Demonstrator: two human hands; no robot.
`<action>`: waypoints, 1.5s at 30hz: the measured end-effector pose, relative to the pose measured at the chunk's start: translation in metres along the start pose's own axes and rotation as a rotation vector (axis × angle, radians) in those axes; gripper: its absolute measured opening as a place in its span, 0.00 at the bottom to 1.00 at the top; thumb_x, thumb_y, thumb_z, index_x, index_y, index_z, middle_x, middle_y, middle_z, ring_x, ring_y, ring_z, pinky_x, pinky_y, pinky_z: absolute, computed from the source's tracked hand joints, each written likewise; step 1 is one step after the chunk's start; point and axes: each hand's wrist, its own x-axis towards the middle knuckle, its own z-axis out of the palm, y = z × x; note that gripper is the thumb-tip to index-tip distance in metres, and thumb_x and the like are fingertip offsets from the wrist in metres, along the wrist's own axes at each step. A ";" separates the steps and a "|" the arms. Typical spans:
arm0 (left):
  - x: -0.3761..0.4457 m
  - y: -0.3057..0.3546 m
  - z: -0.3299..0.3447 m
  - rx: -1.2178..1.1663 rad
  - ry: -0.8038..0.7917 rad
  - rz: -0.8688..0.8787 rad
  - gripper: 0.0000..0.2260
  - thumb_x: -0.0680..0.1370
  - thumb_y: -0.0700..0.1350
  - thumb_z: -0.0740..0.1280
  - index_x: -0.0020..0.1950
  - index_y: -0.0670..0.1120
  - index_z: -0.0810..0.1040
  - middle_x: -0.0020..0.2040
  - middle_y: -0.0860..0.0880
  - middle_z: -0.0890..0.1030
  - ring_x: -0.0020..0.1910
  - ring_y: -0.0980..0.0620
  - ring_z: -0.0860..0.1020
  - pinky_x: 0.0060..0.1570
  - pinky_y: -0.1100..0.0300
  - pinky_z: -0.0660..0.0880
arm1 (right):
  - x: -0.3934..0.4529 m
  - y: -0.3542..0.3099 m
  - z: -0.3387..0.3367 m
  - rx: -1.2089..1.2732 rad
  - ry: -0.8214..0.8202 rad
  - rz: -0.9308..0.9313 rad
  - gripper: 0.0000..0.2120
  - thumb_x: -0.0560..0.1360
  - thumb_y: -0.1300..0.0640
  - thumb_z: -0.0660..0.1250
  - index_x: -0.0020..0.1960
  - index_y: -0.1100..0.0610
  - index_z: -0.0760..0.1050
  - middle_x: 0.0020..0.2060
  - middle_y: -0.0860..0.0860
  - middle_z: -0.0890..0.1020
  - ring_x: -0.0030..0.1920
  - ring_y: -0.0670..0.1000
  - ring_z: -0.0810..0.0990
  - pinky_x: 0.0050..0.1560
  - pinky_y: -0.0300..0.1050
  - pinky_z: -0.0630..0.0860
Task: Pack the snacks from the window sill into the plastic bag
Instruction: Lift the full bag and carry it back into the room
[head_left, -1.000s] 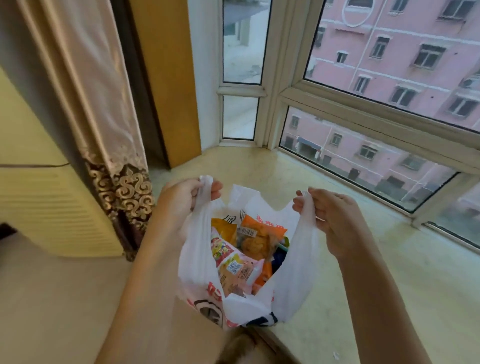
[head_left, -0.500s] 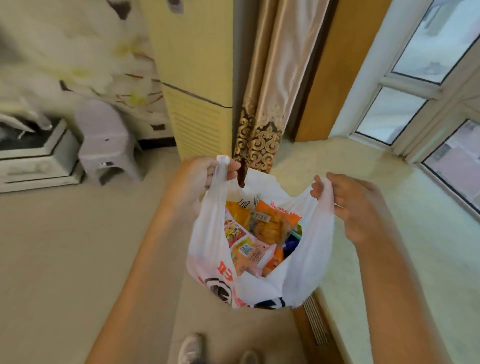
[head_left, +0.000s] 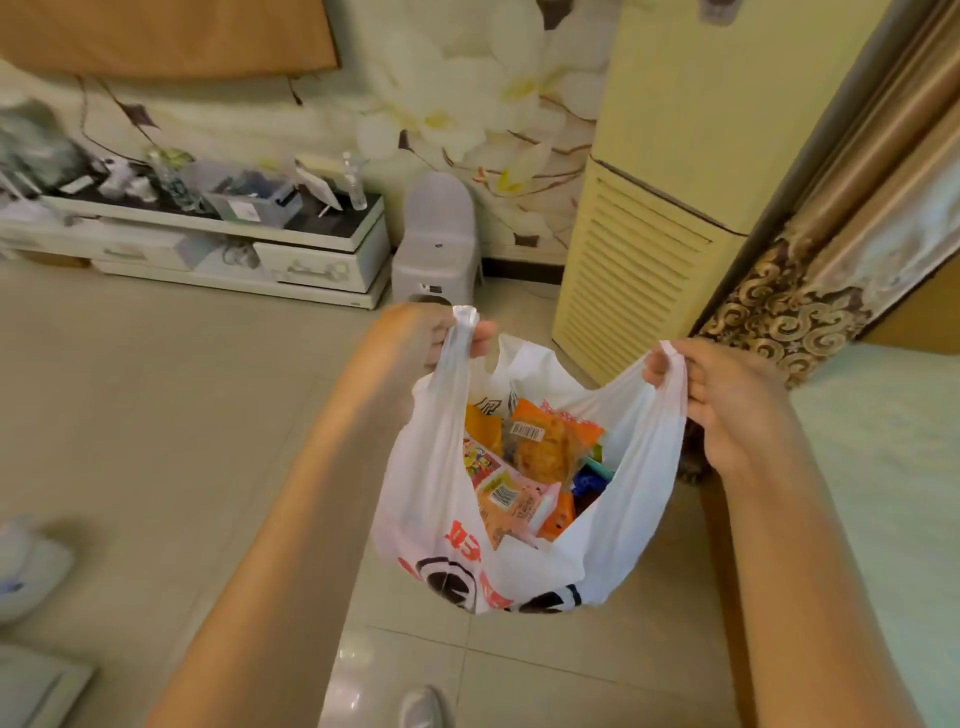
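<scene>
Snacks (head_left: 540, 457) in bright foil packets fill the white printed plastic bag (head_left: 618, 530), hanging centre-frame above the tiled floor (head_left: 156, 415); left hand (head_left: 431, 338) and right hand (head_left: 727, 400) each pinch 1 handle, spreading the mouth.

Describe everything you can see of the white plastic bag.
The white plastic bag is thin and glossy, with red and black print low on its front. It hangs open above the tiled floor, one handle gripped by the left hand, the other by the right hand. Colourful snack packets fill it.
</scene>
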 end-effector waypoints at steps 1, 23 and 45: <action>0.006 0.003 -0.019 0.012 0.030 -0.017 0.12 0.80 0.41 0.61 0.58 0.37 0.79 0.54 0.43 0.83 0.53 0.48 0.82 0.51 0.62 0.77 | 0.001 0.001 0.025 -0.006 0.012 -0.005 0.04 0.69 0.62 0.68 0.41 0.61 0.80 0.47 0.60 0.82 0.50 0.56 0.81 0.48 0.48 0.76; 0.240 0.051 -0.256 -0.026 0.244 -0.161 0.13 0.81 0.40 0.55 0.52 0.39 0.79 0.48 0.45 0.84 0.49 0.49 0.81 0.59 0.56 0.74 | 0.144 -0.027 0.368 -0.155 -0.247 0.083 0.04 0.76 0.57 0.66 0.43 0.55 0.77 0.43 0.53 0.84 0.48 0.53 0.82 0.46 0.47 0.78; 0.635 0.138 -0.360 0.015 -0.002 -0.206 0.13 0.80 0.41 0.58 0.47 0.42 0.82 0.44 0.46 0.86 0.47 0.49 0.84 0.59 0.52 0.76 | 0.422 -0.095 0.607 -0.213 -0.022 0.192 0.04 0.73 0.59 0.68 0.40 0.57 0.76 0.47 0.58 0.82 0.51 0.57 0.81 0.62 0.56 0.73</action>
